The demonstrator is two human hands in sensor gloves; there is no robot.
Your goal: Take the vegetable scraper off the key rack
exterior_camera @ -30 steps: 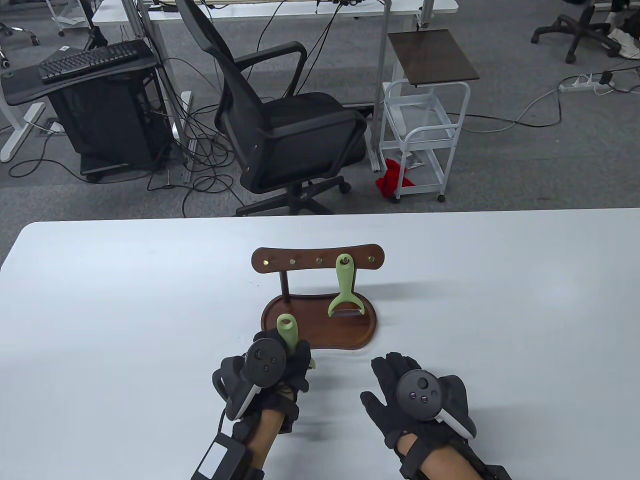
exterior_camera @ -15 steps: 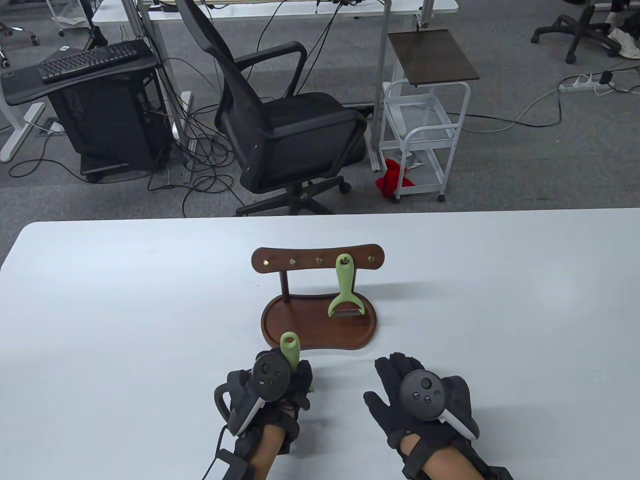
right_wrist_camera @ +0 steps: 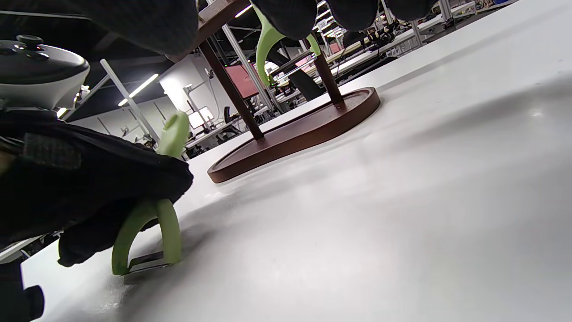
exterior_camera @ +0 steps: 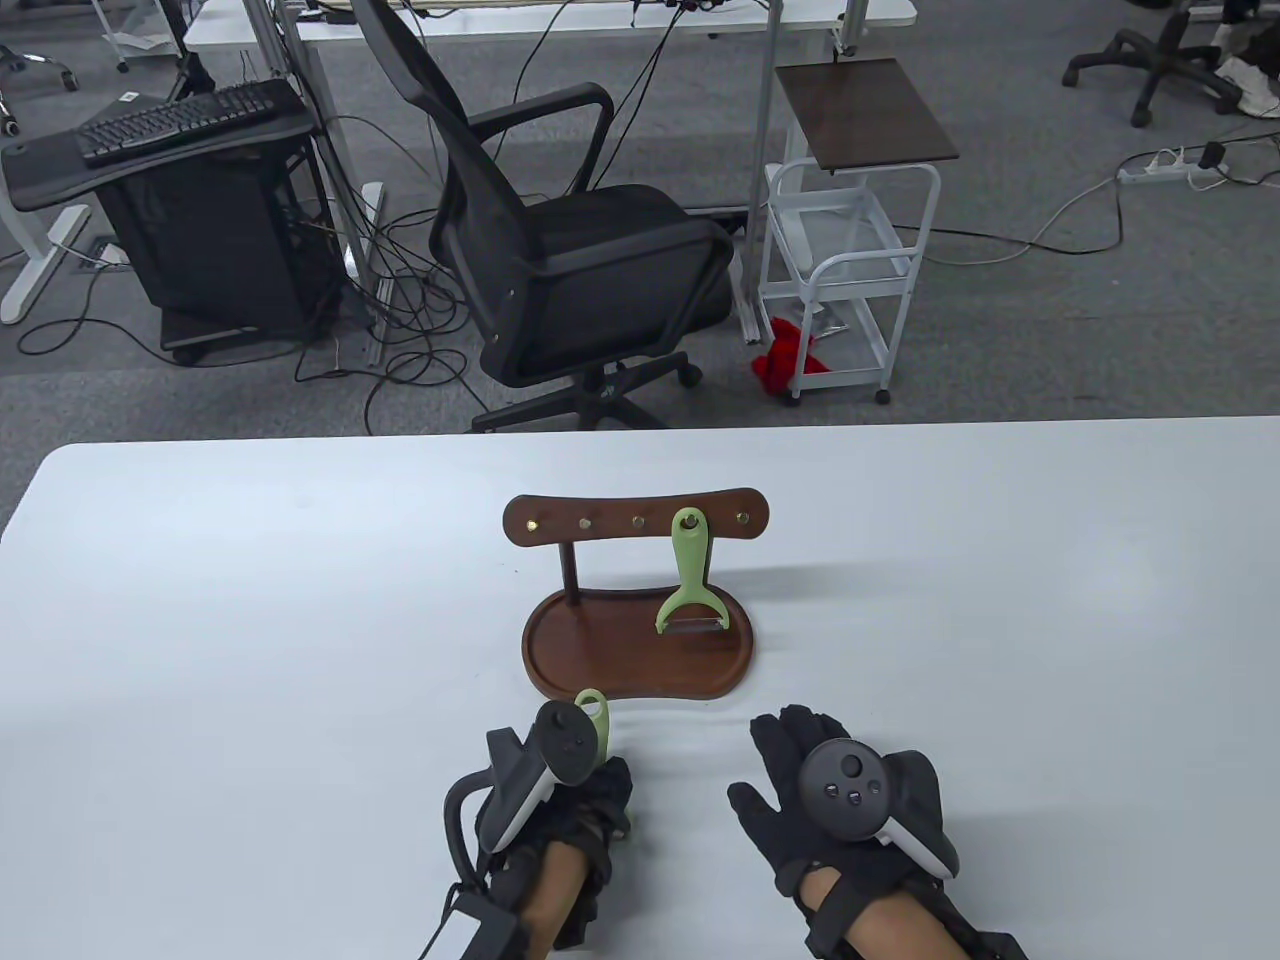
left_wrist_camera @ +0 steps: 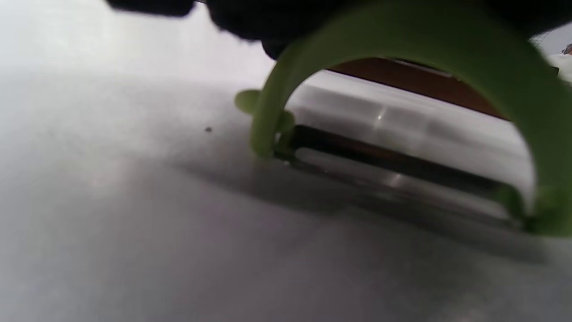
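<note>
Nearest the surface's front edge, the left hand [exterior_camera: 560, 800] in its black sensor glove has its grip wrapped round the handle of a pale green plastic Y-shaped vegetable scraper [right_wrist_camera: 147, 237]; the scraper stands upright, its forked head and thin metal blade resting on the white surface [exterior_camera: 250, 600], as both wrist views show. Only the looped hanging end [exterior_camera: 592, 712] pokes up past the tracker in the table view. The right hand [exterior_camera: 840, 800] lies flat, palm down, fingers spread, holding nothing, just to the right.

Judging by this, the unhooking looks done for this scraper and the step in hand is the set-down: the next move calls for tipping it flat and loosening the fingers (the smooth plastic arch could skid on the glossy surface if let go while upright).

Just beyond stands the dark brown wooden key rack [exterior_camera: 640, 650], a kidney-shaped tray base with a raised rim, slim posts and a curved crossbar [exterior_camera: 560, 520] studded with small brass pegs. A second pale green scraper [exterior_camera: 690, 580] hangs from a peg right of the bar's middle, its blade head low over the tray; whether it touches the tray I cannot tell.
</note>
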